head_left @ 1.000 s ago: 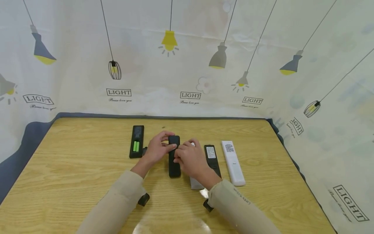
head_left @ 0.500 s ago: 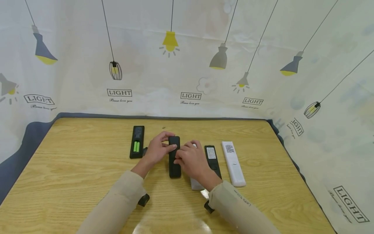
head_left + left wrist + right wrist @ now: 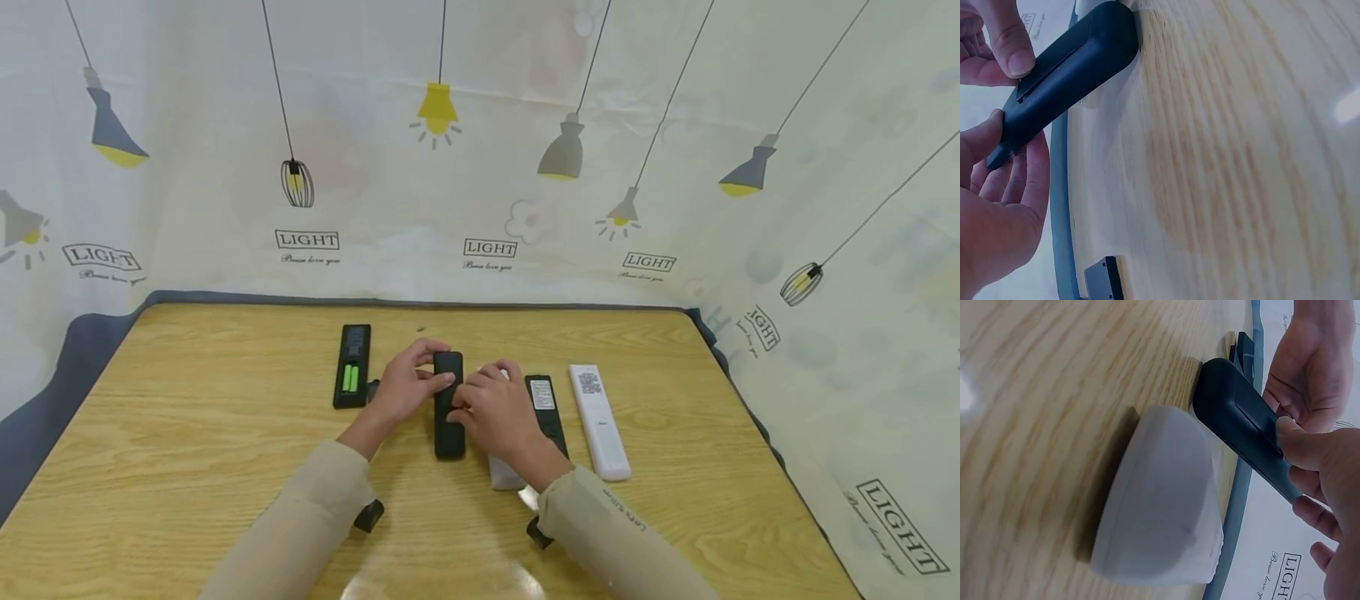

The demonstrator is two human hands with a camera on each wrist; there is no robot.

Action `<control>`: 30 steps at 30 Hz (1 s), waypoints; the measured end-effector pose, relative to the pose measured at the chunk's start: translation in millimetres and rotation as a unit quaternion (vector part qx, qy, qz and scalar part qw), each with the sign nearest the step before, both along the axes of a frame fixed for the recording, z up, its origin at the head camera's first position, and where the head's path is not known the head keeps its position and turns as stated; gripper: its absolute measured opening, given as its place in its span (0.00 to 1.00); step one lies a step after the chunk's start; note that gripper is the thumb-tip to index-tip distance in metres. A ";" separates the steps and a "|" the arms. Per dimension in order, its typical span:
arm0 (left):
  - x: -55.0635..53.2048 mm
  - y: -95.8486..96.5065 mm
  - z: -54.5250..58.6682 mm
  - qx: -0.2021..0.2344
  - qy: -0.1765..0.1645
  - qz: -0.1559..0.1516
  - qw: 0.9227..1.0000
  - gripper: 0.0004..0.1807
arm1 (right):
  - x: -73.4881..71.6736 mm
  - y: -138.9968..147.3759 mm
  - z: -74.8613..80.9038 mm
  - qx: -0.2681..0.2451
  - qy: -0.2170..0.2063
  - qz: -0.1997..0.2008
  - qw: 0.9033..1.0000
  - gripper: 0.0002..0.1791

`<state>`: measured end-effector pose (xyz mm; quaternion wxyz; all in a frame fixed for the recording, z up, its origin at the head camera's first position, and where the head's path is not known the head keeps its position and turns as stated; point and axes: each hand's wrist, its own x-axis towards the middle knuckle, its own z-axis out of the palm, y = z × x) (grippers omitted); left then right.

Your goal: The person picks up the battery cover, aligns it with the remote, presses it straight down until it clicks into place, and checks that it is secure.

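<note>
A black remote control [image 3: 448, 442] is held face down near the middle of the table, its near end low at the wood. My left hand [image 3: 405, 385] grips its far end, thumb on top and the other fingers underneath, as the left wrist view shows. From the right, my right hand [image 3: 495, 417] grips the remote's side, fingers curled. In the right wrist view its thumb presses on the long battery cover [image 3: 1255, 411], which sits in the remote's back. Partly hidden below my right hand lies a pale grey remote [image 3: 505, 475].
Left of my hands lies a black remote [image 3: 340, 396] with two green batteries [image 3: 350, 377] in its uncovered compartment. On the right are a black remote with a white label [image 3: 542, 392] and a long white remote [image 3: 600, 425]. A lamp-print cloth [image 3: 390, 183] hangs behind the table.
Both hands and the black remote keep nearly the same place. The whole scene sits very slightly lower in the head view.
</note>
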<state>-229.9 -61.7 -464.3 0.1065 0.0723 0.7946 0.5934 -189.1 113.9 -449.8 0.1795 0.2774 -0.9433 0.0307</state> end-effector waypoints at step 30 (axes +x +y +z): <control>2.2 3.1 0.8 0.003 0.005 -0.004 1.000 0.24 | -0.1 5.1 -6.7 0.078 -0.105 -0.093 0.987 0.25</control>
